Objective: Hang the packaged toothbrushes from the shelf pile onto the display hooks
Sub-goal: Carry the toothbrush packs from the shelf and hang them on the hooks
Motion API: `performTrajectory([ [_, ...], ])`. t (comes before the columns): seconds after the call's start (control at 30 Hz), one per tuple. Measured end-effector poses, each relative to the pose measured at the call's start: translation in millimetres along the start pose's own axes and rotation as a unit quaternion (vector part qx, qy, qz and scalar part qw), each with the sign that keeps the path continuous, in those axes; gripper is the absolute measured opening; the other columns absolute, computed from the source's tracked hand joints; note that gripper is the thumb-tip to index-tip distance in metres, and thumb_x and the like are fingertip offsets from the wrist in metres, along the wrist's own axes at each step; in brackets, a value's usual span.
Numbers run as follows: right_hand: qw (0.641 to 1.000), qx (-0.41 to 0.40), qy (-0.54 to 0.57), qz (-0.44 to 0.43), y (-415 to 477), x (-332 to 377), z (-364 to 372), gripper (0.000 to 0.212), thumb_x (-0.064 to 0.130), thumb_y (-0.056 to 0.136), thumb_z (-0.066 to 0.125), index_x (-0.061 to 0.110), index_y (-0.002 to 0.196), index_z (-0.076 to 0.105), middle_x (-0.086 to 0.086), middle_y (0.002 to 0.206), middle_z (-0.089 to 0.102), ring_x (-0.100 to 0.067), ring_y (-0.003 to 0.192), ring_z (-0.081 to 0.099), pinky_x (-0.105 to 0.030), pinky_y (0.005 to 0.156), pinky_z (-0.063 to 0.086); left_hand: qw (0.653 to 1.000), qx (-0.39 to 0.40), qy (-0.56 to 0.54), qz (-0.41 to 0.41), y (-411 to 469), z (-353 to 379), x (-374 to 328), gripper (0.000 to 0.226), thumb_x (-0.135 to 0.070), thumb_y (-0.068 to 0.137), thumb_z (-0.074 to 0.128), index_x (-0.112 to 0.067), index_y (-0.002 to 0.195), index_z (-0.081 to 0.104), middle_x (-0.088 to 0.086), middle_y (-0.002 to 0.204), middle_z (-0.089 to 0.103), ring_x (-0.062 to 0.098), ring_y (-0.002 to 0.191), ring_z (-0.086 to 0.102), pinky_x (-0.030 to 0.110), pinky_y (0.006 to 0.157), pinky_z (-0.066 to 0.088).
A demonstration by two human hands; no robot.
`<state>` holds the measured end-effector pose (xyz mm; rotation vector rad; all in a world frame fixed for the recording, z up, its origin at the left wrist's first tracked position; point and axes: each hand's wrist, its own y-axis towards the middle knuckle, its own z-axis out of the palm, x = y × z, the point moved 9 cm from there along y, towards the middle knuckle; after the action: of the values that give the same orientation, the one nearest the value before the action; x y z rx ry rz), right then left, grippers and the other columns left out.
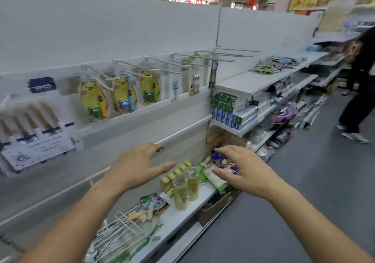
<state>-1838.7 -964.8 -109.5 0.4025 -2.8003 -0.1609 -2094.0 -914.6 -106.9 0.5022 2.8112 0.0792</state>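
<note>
Both hands are out over the lower shelf (182, 214), empty. Your left hand (138, 167) is spread, fingers splayed, palm down, holding nothing, above the gap between the back panel and the clutter. Your right hand (243, 171) is likewise unclenched, fingers extended toward the pile of packages (215, 173) at the far end of the shelf; whether its fingertips touch the green-and-white pack (216, 179) I cannot tell, since the hand covers part of it.

Pile: mixed flat packs lying loose, just behind two clear cylindrical tubs (185, 187) and a yellow-striped box (174, 174). Judgement: the tubs stand between you and the pile, which is likely why the right hand comes in from the aisle side, over them.

Display hooks (176, 65): white wire prongs on the back panel, above and left of the pile. Yellow bear-shaped packs (123, 94) hang on the left-hand ones, one toothbrush pack (194, 82) further right; several prongs to the right look bare. Loose spare hooks (119, 230) lie in a heap at the near end of the shelf.

Step in hand, as judged: reaching to pick the next pack; nothing lifted yet. Another person (359, 84) stands down the aisle, well apart.
</note>
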Motion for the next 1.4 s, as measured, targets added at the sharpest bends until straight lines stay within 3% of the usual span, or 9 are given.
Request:
performTrajectory([
  [0.07, 1.000, 0.003, 0.001, 0.009, -7, -42, -15, 0.083, 0.085, 0.084, 0.027, 0.034, 0.147, 0.044, 0.015, 0.142, 0.051, -0.008, 0.129, 0.047, -0.034, 0.110, 0.038, 0.999, 0.007, 0.000, 0.034, 37, 16, -49, 0.107, -0.103, 0.065, 0.022, -0.036, 0.144, 0.051, -0.015, 0.146, 0.055, 0.008, 0.128, 0.055, 0.037, 0.106, 0.047],
  [0.23, 0.999, 0.000, -0.009, 0.041, -17, -138, -58, 0.063, 0.065, 0.095, 0.047, 0.030, 0.147, 0.046, 0.011, 0.143, 0.052, -0.009, 0.132, 0.047, -0.028, 0.110, 0.036, 0.990, 0.012, 0.026, 0.135, 109, 46, -165, 0.080, -0.085, 0.083, 0.041, -0.034, 0.146, 0.049, -0.014, 0.149, 0.052, 0.007, 0.130, 0.052, 0.029, 0.103, 0.042],
  [0.37, 0.997, 0.014, -0.032, 0.074, -16, -203, -80, 0.064, 0.066, 0.095, 0.044, 0.030, 0.149, 0.043, 0.009, 0.145, 0.051, -0.011, 0.133, 0.047, -0.032, 0.111, 0.037, 0.981, 0.034, 0.028, 0.189, 161, 70, -232, 0.089, -0.090, 0.078, 0.035, -0.033, 0.145, 0.050, -0.013, 0.143, 0.057, 0.008, 0.123, 0.058, 0.030, 0.101, 0.047],
  [0.5, 0.993, 0.010, -0.052, 0.104, 0, -261, -94, 0.064, 0.067, 0.096, 0.043, 0.030, 0.148, 0.043, 0.009, 0.144, 0.053, -0.011, 0.132, 0.048, -0.034, 0.110, 0.039, 0.969, 0.049, 0.055, 0.235, 219, 96, -275, 0.074, -0.083, 0.085, 0.040, -0.036, 0.140, 0.053, -0.013, 0.135, 0.063, 0.009, 0.118, 0.060, 0.032, 0.096, 0.051],
  [0.6, 0.990, 0.006, -0.063, 0.129, 18, -303, -105, 0.065, 0.066, 0.096, 0.045, 0.027, 0.148, 0.044, 0.008, 0.146, 0.052, -0.011, 0.133, 0.048, -0.034, 0.111, 0.039, 0.961, 0.060, 0.076, 0.260, 268, 116, -302, 0.086, -0.093, 0.080, 0.027, -0.034, 0.136, 0.056, -0.012, 0.129, 0.064, 0.009, 0.114, 0.061, 0.032, 0.093, 0.052],
  [0.73, 0.981, -0.004, -0.093, 0.169, 48, -360, -122, 0.067, 0.067, 0.096, 0.044, 0.026, 0.149, 0.042, 0.006, 0.144, 0.053, -0.014, 0.132, 0.050, -0.036, 0.109, 0.042, 0.952, 0.052, 0.075, 0.292, 339, 125, -337, 0.108, -0.095, 0.069, 0.013, -0.028, 0.143, 0.054, -0.008, 0.137, 0.062, 0.012, 0.122, 0.060, 0.036, 0.099, 0.052],
  [0.93, 0.972, -0.011, -0.102, 0.210, 100, -435, -144, 0.062, 0.066, 0.095, 0.046, 0.029, 0.145, 0.046, 0.007, 0.138, 0.056, -0.013, 0.127, 0.052, -0.034, 0.105, 0.044, 0.947, 0.048, 0.045, 0.313, 435, 127, -383, 0.092, -0.089, 0.080, 0.033, -0.027, 0.146, 0.050, -0.008, 0.145, 0.058, 0.012, 0.128, 0.056, 0.035, 0.104, 0.048],
  [1.1, 0.969, -0.021, -0.097, 0.227, 133, -493, -164, 0.060, 0.064, 0.096, 0.046, 0.028, 0.144, 0.047, 0.004, 0.133, 0.058, -0.016, 0.123, 0.054, -0.037, 0.103, 0.044, 0.946, 0.039, 0.053, 0.319, 510, 139, -414, 0.086, -0.087, 0.084, 0.038, -0.028, 0.146, 0.051, -0.009, 0.145, 0.058, 0.013, 0.129, 0.056, 0.037, 0.103, 0.050],
  [1.4, 0.972, -0.033, -0.100, 0.210, 189, -620, -193, 0.058, 0.064, 0.096, 0.048, 0.027, 0.141, 0.050, 0.004, 0.132, 0.060, -0.018, 0.122, 0.055, -0.038, 0.103, 0.045, 0.953, 0.039, 0.082, 0.290, 631, 186, -478, 0.094, -0.092, 0.079, 0.029, -0.027, 0.142, 0.054, -0.007, 0.141, 0.060, 0.015, 0.125, 0.058, 0.036, 0.098, 0.051],
])
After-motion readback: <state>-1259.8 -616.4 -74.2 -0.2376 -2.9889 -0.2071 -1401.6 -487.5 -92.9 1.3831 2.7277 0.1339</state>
